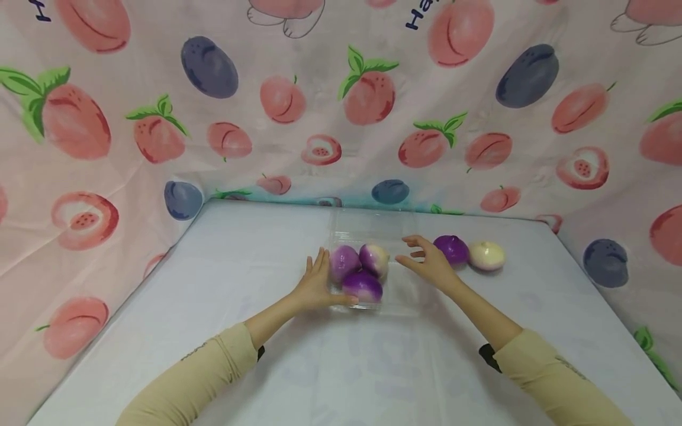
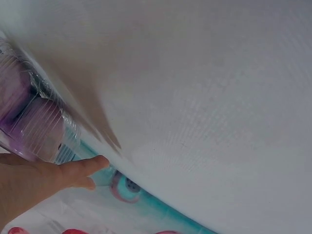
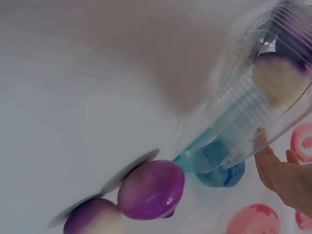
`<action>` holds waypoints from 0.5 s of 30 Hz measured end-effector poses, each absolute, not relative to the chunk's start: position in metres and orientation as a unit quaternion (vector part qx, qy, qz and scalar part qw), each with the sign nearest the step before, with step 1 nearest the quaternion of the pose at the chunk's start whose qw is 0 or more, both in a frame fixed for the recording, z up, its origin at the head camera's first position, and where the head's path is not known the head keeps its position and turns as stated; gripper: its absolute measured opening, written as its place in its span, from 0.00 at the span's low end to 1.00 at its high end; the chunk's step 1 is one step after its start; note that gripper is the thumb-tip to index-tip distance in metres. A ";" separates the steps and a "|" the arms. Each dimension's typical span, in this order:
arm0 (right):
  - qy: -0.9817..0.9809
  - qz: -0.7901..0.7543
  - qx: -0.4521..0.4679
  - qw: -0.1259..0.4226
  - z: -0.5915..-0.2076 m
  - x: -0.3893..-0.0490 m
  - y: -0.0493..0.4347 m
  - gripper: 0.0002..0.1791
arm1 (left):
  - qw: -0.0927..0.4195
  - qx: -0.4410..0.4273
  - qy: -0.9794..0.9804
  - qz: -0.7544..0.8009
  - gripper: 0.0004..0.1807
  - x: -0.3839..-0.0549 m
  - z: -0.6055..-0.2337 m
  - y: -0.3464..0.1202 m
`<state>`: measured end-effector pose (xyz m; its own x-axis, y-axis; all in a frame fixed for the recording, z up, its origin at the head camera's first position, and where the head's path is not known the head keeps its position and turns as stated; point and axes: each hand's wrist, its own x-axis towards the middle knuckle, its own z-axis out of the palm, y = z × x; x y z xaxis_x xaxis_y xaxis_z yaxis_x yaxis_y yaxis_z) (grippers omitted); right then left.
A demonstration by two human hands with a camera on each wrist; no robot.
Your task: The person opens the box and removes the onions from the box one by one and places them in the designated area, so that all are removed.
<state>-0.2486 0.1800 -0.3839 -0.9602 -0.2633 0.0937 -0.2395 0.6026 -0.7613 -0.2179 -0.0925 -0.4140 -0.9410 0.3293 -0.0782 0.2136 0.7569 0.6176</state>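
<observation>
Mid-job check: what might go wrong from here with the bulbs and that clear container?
First, the three bulbs crowd the left of the clear container, so they might roll across if it is jolted. Second, the right hand is close to the loose purple bulb and could knock it against the pale bulb beside it.

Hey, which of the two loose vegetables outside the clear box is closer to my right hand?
The purple vegetable, just beside your right hand; the partly cream vegetable sits farther right.
</observation>
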 end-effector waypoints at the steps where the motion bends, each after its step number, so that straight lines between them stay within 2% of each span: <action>1: 0.896 -0.420 -0.142 0.023 -0.384 -0.249 0.177 0.30 | 0.093 0.145 0.934 0.315 0.70 -0.218 -0.414 -0.093; 8: 0.895 -0.416 -0.147 0.062 -0.386 -0.253 0.158 0.34 | 0.092 0.143 0.935 0.310 0.70 -0.217 -0.412 -0.093; 15: 0.882 -0.446 -0.097 0.120 -0.388 -0.255 0.147 0.35 | 0.099 0.141 0.933 0.316 0.70 -0.216 -0.411 -0.092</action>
<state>-0.2548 0.1474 -0.3885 -0.9524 -0.2778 -0.1253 -0.0639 0.5842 -0.8091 -0.2165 -0.0915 -0.4106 -0.9408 0.3251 -0.0957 0.2002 0.7609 0.6172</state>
